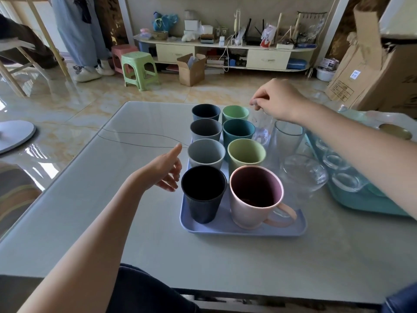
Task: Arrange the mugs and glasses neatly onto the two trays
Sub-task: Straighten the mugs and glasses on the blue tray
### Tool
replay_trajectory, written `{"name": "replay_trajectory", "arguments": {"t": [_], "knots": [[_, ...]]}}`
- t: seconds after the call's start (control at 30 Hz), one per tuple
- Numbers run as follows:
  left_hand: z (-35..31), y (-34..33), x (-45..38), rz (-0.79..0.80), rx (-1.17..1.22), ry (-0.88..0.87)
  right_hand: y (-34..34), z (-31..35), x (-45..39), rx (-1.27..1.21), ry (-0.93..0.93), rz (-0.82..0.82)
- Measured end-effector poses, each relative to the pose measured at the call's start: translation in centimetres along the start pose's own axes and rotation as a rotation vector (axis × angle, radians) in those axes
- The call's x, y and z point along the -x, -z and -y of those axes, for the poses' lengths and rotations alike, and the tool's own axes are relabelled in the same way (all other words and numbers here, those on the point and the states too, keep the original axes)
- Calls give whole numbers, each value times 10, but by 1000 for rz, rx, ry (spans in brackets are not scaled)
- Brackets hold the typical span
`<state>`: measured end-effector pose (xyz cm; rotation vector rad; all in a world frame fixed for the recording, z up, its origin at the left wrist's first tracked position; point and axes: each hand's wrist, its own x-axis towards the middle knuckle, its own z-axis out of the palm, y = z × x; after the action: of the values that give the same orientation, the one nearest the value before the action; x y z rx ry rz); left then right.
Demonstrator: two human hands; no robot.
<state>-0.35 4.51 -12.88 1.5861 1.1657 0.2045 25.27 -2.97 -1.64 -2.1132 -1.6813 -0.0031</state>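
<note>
A lavender tray (225, 230) holds two columns of coloured cups: a dark navy cup (204, 195), a pink mug (257, 197) with a handle, a pale grey cup (206, 154), an olive cup (246, 154) and several more behind. Clear glasses stand along the tray's right side, among them a wide one (304, 175) and a tall one (287, 136). My right hand (277, 100) pinches the rim of a clear glass (261, 129) at the far right of the tray. My left hand (168, 170) hovers open just left of the cups. A teal tray (365, 199) at right holds several glasses.
The trays sit on a grey table (112, 199) with a thin cable (140, 138) across it. A pale lid (394, 129) lies behind the teal tray. Cardboard boxes (372, 75) stand at right; stools, a low shelf unit and a standing person are beyond the table.
</note>
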Motion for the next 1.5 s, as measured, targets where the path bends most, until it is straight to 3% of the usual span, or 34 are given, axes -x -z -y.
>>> {"name": "replay_trajectory", "arguments": {"t": [0.23, 0.37, 0.47, 0.57, 0.87, 1.17, 1.23, 1.37, 1.43, 1.5], "knots": [[8, -11, 22, 10, -263, 71, 31, -24, 107, -27, -2, 101], [7, -27, 32, 43, -393, 145, 33, -37, 149, 126, 102, -71], [7, -37, 34, 17, -436, 183, 32, -40, 162, 58, 73, 134], [7, -40, 34, 9, -435, 205, 22, -43, 168, 157, 67, 295], [6, -41, 34, 6, -417, 205, 28, -40, 177, 138, 86, 511], [2, -43, 37, 19, -453, 211, 34, -41, 174, 132, 72, 586], [1, -43, 38, 21, -465, 216, 47, -39, 167, -1, 45, 541], [-2, -42, 38, 46, -480, 222, 65, -49, 130, -77, 48, 151], [-4, -41, 38, 64, -494, 232, 60, -56, 109, 10, 59, 151], [-4, -40, 37, 77, -502, 235, 45, -61, 95, 78, 40, 255]]}}
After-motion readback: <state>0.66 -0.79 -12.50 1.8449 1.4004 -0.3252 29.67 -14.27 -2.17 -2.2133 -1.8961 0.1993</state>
